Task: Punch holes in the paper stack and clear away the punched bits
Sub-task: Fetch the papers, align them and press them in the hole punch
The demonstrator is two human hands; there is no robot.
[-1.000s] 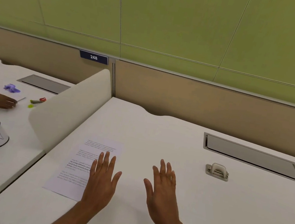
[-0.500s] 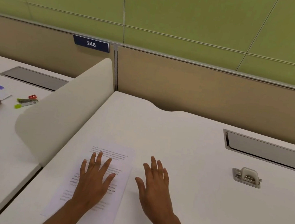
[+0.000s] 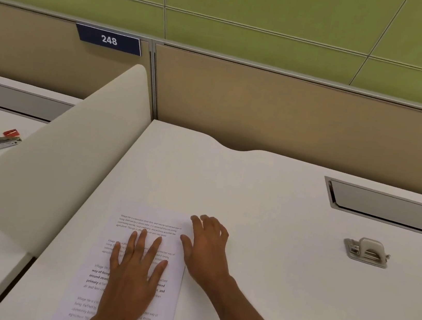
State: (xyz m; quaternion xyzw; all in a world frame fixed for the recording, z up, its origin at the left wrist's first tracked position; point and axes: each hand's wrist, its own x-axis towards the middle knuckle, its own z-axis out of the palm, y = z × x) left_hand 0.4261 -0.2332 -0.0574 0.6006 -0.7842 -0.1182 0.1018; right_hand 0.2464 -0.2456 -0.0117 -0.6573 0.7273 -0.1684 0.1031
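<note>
Paper stack [image 3: 132, 265] thin, floppy, best gripped at right edge | left hand [image 3: 133, 281] spread flat on it | right hand [image 3: 205, 251] loosely open at that edge, holding nothing | hole punch [image 3: 366, 252] well right of paper

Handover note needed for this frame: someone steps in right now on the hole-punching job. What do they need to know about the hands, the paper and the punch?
Left hand: open, flat on the printed paper stack, pinning it to the desk.
Right hand: open, fingers curled at the stack's right edge near the top corner, no grip on anything yet.
Hole punch: sits untouched on the desk, well to the right of the stack, in front of the cable tray.
Done: nothing punched; no paper bits visible.
Left: bring stack and punch together, punch, then clear the bits.
</note>
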